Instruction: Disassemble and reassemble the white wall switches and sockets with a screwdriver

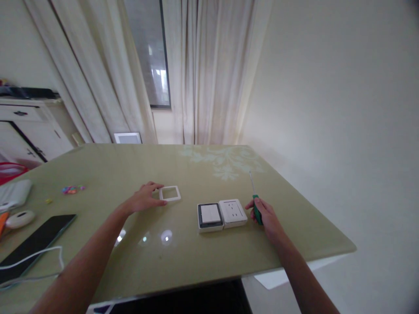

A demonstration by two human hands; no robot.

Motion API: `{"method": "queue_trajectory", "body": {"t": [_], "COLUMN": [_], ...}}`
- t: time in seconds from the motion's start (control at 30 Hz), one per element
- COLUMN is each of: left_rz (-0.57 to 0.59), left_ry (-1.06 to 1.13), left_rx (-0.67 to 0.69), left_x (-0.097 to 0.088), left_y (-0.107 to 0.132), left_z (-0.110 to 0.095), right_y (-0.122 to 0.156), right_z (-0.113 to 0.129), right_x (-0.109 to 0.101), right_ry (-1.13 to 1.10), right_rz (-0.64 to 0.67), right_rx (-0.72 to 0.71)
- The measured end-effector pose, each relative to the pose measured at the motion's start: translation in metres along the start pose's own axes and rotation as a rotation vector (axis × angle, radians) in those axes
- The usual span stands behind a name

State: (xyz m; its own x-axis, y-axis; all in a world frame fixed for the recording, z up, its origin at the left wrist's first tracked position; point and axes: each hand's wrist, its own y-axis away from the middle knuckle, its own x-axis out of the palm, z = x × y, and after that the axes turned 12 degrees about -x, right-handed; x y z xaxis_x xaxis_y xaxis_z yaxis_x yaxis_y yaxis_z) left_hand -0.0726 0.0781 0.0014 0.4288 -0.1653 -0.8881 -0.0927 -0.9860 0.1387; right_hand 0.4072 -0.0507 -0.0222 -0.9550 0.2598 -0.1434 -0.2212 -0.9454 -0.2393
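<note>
My left hand [144, 199] has its thumb and fingers at opposite edges of a white square switch frame [179, 192], gripping it by its left side on the tabletop. In my right hand [266, 217] is a screwdriver [256, 205] with a green handle, its metal shaft pointing away from me. Between the hands, two wall fittings lie side by side. The left one is a wall switch [210, 214] with white rockers and a dark exposed border. Touching it on the right is a white wall socket [233, 212] with its cover on, close to my right hand.
On the table [183, 257], a dark tablet [36, 240] with a white cable [39, 251] lies at the left. Beyond it are a round white object [20, 219], a white case-like object [15, 195] and small colourful pieces [72, 189]. A wall [337, 109] borders the right side.
</note>
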Motion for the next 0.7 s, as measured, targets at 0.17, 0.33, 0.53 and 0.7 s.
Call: {"method": "queue_trajectory", "body": {"t": [0.17,0.33,0.53,0.7], "left_rz": [-0.026,-0.045,-0.061,-0.007], "left_ry": [-0.002,-0.026,-0.044,0.011], "left_rx": [-0.03,-0.037,0.034,0.314], "left_x": [-0.004,-0.008,-0.011,0.018], "left_y": [-0.024,-0.032,-0.039,-0.022], "left_z": [0.009,0.013,-0.013,-0.091], "right_y": [0.004,0.009,0.011,0.01], "right_z": [-0.002,-0.002,0.005,0.008], "right_x": [-0.002,-0.003,-0.003,-0.001], "right_ry": [0.014,0.012,0.032,0.002], "right_rz": [0.012,0.016,0.048,0.058], "right_rx": [-0.007,-0.033,-0.045,-0.043]}}
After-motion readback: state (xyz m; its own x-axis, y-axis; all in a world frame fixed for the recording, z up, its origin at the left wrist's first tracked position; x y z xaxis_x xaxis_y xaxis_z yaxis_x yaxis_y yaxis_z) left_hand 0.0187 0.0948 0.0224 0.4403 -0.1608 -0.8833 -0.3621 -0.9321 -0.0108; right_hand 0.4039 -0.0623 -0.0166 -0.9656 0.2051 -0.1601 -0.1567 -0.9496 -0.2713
